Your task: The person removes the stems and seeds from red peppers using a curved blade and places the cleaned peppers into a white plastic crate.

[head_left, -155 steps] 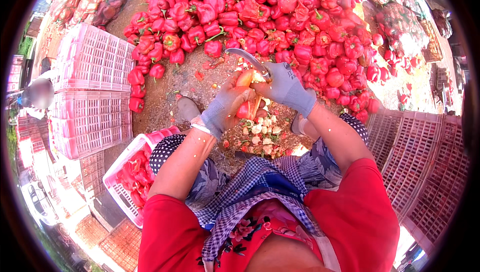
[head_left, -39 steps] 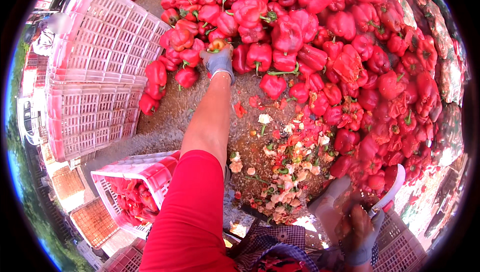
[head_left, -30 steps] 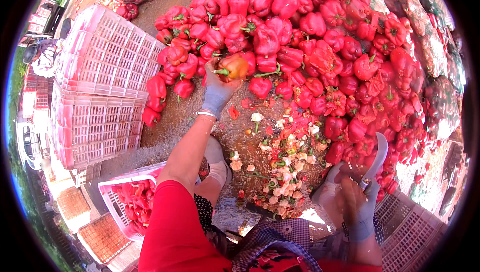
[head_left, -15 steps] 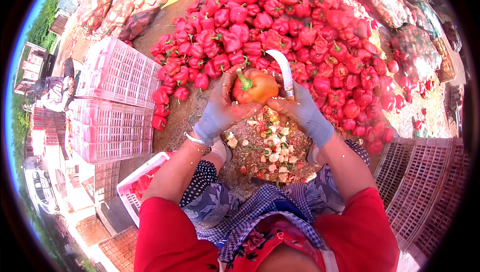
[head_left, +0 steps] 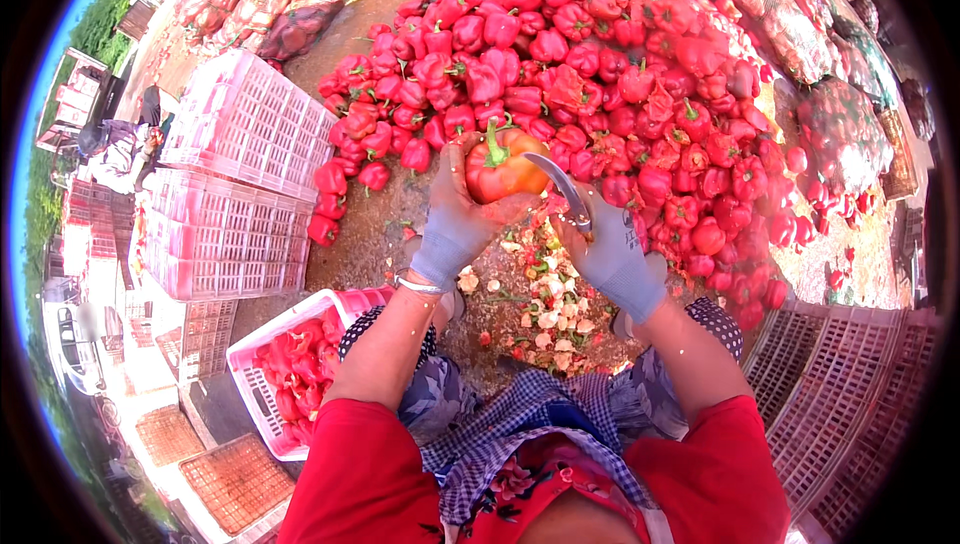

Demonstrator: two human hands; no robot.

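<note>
My left hand (head_left: 455, 224), in a grey glove with dark fingertips, is closed round an orange-red bell pepper (head_left: 508, 176) whose green stem points up and away from me. My right hand (head_left: 606, 249), gloved alike, grips a curved knife (head_left: 566, 187) by its handle, which the fingers mostly hide. The hooked blade reaches left, its tip at the pepper's right side; whether it cuts in I cannot tell. Beyond both hands spreads a big heap of red bell peppers (head_left: 640, 94). Pale cut-off cores and scraps (head_left: 555, 309) lie on the ground below my hands.
At my left stands a pink crate (head_left: 262, 399) holding red peppers, with stacked pink crates (head_left: 235, 234) behind it. More crates (head_left: 850, 384) stand at my right. Full mesh sacks (head_left: 840, 134) lie at the back. Another person (head_left: 122, 149) is at far left.
The knife has swung from pointing up to lying across toward the pepper, and my right hand has dropped lower. More of the pink crate at my left now shows.
</note>
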